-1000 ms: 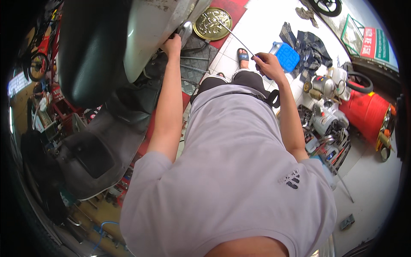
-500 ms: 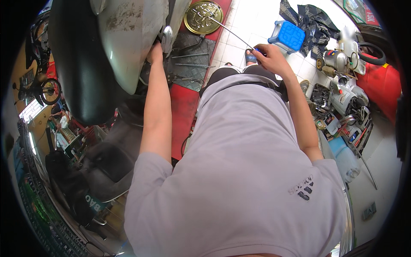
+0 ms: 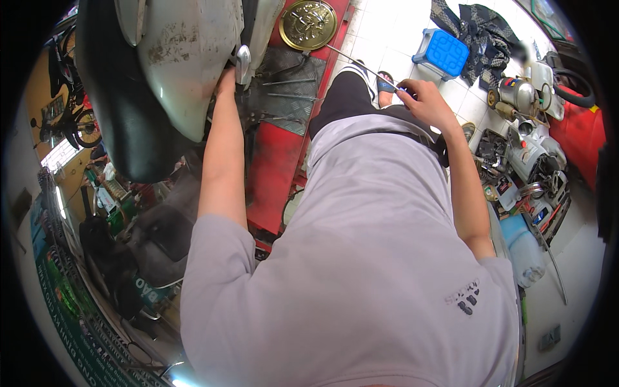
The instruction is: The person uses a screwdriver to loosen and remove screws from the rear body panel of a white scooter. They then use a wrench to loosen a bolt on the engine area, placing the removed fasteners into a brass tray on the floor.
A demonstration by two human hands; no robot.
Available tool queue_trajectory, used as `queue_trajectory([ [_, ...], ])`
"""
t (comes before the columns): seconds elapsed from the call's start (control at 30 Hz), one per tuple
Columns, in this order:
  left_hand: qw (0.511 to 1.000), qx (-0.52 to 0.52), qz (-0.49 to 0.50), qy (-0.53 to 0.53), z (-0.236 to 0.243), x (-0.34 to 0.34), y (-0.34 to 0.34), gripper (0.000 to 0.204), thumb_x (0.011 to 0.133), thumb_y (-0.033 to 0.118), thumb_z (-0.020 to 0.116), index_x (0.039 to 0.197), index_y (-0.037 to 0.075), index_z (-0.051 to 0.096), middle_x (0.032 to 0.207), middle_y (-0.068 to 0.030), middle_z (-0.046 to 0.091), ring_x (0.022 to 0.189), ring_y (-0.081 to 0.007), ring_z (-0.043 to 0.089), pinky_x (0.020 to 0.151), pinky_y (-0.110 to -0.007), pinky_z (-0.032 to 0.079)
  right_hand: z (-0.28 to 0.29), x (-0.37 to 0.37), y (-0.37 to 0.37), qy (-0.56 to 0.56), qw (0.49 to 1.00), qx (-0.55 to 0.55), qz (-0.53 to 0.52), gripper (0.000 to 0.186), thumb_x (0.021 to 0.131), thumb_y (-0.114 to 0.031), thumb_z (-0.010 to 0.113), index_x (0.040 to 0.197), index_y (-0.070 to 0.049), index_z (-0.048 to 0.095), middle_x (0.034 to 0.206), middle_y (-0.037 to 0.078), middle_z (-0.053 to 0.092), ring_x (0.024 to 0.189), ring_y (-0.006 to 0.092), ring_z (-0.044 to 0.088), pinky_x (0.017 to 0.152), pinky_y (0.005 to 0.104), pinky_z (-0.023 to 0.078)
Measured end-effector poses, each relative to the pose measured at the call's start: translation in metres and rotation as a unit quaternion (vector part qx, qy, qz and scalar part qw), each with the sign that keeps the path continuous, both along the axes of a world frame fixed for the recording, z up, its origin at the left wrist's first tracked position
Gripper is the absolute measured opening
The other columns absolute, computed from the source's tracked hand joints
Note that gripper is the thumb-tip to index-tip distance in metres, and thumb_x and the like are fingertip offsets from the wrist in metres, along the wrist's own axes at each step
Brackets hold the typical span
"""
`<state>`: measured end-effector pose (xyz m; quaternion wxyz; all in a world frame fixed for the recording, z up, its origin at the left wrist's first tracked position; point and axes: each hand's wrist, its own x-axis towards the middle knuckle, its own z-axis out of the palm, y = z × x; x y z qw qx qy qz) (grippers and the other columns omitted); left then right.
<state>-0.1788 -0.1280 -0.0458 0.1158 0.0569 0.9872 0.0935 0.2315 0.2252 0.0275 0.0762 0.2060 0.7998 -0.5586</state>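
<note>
Head view: left hand (image 3: 225,84) part hidden, perhaps behind pale panel (image 3: 187,64)

I'm in a motorbike workshop: a scooter (image 3: 187,61) over a red platform (image 3: 274,174), a tray (image 3: 285,35) of metal bits (image 3: 311,24) at its far edge, engine parts (image 3: 493,147) nearby.

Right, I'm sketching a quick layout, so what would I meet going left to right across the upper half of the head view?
Black seat → left hand → round gold tray → right hand → silver canister → large red object.
</note>
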Motion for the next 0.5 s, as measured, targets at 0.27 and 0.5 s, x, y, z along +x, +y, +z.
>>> queue_trajectory([
  [0.27, 0.99, 0.075, 0.119, -0.021, -0.022, -0.011, -0.044, 0.066, 0.077, 0.044, 0.056, 0.121, -0.005, 0.055, 0.13, -0.0273, 0.05, 0.125, -0.0372, 0.044, 0.101, -0.04, 0.035, -0.006, 0.015, 0.0, 0.012, 1.0, -0.006, 0.021, 0.024, 0.089, -0.014, 0.053, 0.099, 0.006, 0.062, 0.065, 0.013, 0.061, 0.051, 0.0177, 0.054, 0.052, 0.0319, 0.043],
  [0.5, 0.935, 0.154, -0.138, 0.289, 0.043, 0.114, 0.07, 0.039, 0.074, 0.019, 0.065, 0.106, -0.002, 0.058, 0.095, -0.0198, 0.053, 0.093, -0.0382, 0.052, 0.085, -0.046, 0.043, -0.001, 0.018, 0.002, -0.044, 0.999, -0.019, -0.011, 0.033, 0.086, -0.021, 0.055, 0.106, 0.004, 0.063, 0.079, 0.023, 0.064, 0.07, 0.0332, 0.062, 0.068, 0.0381, 0.047],
])
